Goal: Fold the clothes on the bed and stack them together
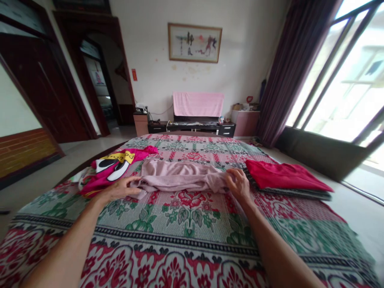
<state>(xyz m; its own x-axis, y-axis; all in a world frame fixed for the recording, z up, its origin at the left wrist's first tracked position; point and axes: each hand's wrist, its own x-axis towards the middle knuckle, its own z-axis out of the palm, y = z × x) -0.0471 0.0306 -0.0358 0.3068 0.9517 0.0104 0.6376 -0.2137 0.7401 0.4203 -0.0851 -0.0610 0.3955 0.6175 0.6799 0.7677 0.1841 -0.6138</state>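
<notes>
A pale pink knit garment [180,180] lies crosswise on a flowered cloth [192,216], its near part folded over in a long strip. At its left end, my left hand [123,189] has thumb and fingers closed on the fabric edge. My right hand [238,184] grips the right end, fingers curled over the fold. Just beyond my left hand lies a crumpled bright pink garment [136,154] with a yellow and white print. Right of my right hand rests a stack of folded clothes, a red garment [288,176] on top of a dark one [300,194].
The flowered cloth covers a wide surface with a rounded far edge. Beyond it stands a low black cabinet [195,129], with a pink towel [198,105] draped over something on it. A window with a dark curtain [288,72] is at the right, and doorways at the left.
</notes>
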